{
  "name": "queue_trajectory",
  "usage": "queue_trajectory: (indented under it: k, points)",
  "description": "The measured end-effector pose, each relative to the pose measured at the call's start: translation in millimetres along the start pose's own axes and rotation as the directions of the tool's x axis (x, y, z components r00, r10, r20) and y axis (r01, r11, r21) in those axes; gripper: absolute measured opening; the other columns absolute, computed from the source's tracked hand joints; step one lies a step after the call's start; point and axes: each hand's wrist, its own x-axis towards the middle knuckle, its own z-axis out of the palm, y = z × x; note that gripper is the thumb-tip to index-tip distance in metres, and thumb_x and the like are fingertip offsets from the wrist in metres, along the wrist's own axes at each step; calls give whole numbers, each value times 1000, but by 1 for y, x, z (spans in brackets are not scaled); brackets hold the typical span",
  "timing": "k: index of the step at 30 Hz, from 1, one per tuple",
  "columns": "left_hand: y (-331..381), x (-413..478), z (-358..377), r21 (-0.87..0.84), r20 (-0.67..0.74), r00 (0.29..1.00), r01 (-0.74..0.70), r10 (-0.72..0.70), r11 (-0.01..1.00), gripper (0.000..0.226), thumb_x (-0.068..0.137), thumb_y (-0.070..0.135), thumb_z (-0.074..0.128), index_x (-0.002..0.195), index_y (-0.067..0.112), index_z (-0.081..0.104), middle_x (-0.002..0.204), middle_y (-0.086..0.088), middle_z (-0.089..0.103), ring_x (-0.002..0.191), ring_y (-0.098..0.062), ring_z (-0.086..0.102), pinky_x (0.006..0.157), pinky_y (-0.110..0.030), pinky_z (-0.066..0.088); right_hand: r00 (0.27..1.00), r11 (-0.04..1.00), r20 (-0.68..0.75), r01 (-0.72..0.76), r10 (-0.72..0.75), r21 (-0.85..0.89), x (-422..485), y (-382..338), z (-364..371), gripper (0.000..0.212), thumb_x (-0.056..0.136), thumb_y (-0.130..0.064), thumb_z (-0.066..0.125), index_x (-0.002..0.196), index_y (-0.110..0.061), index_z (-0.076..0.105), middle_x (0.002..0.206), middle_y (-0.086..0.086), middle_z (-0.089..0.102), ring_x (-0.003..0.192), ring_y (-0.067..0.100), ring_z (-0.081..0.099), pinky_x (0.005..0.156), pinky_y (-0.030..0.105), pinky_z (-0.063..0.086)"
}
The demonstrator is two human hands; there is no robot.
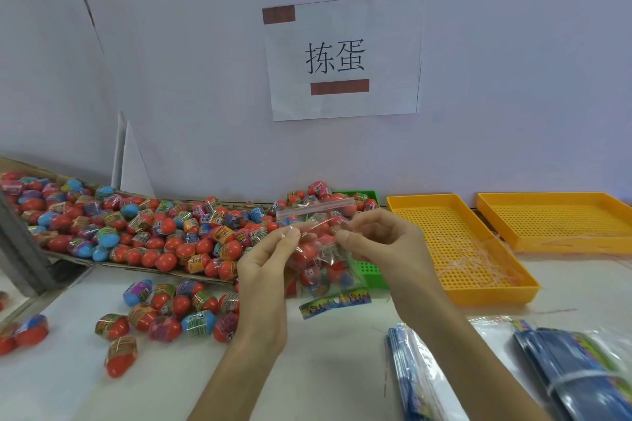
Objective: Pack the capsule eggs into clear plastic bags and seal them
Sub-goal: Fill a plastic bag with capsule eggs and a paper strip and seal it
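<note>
Now I watch both hands pinch the clear bag (321,249) of capsule eggs above the table (325,369): left hand (263,263), right hand (383,246), fingertips pressed near its mouth.

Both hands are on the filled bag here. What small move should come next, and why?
Probably fold the flap down and press it shut. The bag already holds several eggs, both hands, left and right, pinch it just below the mouth, and the strip at the top looks unsealed.
</note>
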Motion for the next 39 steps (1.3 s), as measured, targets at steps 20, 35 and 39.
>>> queue_trajectory:
  k: [20, 35, 39]
  points:
    - [1, 2, -1, 5, -139, 988, -65, 65, 998, 15, 89, 36, 66, 83, 30, 78, 87, -9, 77, 85, -30, 76, 81, -59, 58, 983, 983, 74, -173, 169, 63, 2, 5, 5, 19, 88, -30, 73, 75, -18, 69, 74, 4, 65, 69, 15, 58, 71, 30, 52]
    - [-4, -8, 5, 383, 52, 938, -337, 344, 860, 14, 95, 14, 68, 89, 26, 74, 81, 11, 74, 80, -7, 72, 70, -15, 54, 750, 458, 167, 547, -640, -701, -7, 16, 11, 12, 86, -16, 79, 95, -22, 74, 94, -11, 67, 91, 10, 60, 83, 22, 36]
    - [-4, -11, 7, 415, 121, 910, -409, 396, 813, 18, 97, 11, 63, 93, 25, 73, 79, 12, 72, 76, -8, 70, 65, -17, 55, 720, 454, 144, 565, -679, -689, -7, 16, 10, 10, 87, -16, 78, 96, -19, 76, 94, -7, 69, 93, 11, 61, 84, 21, 39]
